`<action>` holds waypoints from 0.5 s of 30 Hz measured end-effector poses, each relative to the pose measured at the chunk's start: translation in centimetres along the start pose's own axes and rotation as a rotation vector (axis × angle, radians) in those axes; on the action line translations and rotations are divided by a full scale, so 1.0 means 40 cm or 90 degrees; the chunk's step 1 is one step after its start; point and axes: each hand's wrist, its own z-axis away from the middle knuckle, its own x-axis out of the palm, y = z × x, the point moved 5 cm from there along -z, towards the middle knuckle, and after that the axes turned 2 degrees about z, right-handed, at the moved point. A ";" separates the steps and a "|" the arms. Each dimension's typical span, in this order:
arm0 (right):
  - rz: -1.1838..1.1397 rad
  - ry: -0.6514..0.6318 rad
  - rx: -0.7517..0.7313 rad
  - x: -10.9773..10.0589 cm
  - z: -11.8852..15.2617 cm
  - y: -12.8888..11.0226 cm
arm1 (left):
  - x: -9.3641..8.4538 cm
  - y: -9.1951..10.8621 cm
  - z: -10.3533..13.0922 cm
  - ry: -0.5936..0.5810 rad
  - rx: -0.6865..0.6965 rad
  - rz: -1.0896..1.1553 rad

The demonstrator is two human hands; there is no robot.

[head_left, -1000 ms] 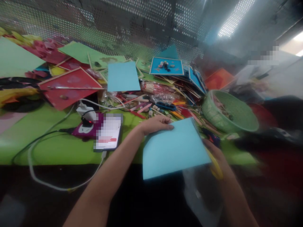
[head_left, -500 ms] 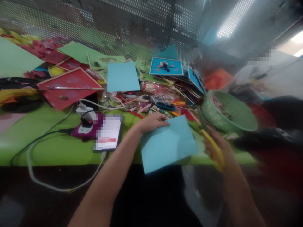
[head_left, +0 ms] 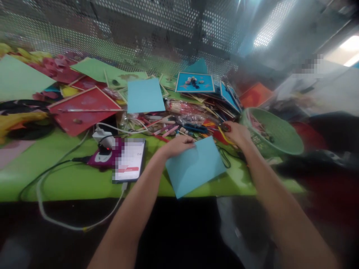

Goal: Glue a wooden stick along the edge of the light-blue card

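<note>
My left hand (head_left: 179, 145) pinches the upper edge of a light blue sheet of paper (head_left: 196, 166), thumb on top. The sheet slants over the table's front edge. My right hand (head_left: 237, 134) reaches to the pile beside the green basket, its fingers closed round yellow-handled scissors (head_left: 227, 138). The scissors' blades are hard to make out against the clutter. Loose sticks, pens and pebbles lie just beyond both hands.
A phone (head_left: 130, 160) lies beside a purple power strip (head_left: 103, 157) with cables hanging over the front edge. Farther back are another blue sheet (head_left: 146, 95), a red framed panel (head_left: 86, 108) and a blue framed picture (head_left: 195, 82). A green basket (head_left: 286, 149) stands right.
My right hand has moved forward and left with the scissors, from the table's front edge to the pile. My left hand still holds the blue sheet, which has tilted slightly.
</note>
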 end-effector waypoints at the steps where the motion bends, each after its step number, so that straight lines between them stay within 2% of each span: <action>1: 0.001 -0.001 0.000 0.012 -0.011 -0.008 | 0.001 -0.003 -0.002 -0.001 0.003 -0.012; 5: 0.006 -0.007 0.005 0.045 -0.028 -0.016 | 0.015 -0.016 -0.010 -0.008 0.012 -0.063; 9: 0.004 0.005 0.015 0.041 -0.003 -0.006 | 0.046 -0.016 -0.015 -0.036 0.007 -0.148; 12: -0.078 0.046 -0.013 0.023 0.056 -0.008 | 0.058 -0.017 -0.014 -0.041 -0.017 -0.238; 15: -0.217 0.084 -0.108 0.016 0.162 -0.030 | 0.044 -0.022 -0.009 -0.021 -0.039 -0.276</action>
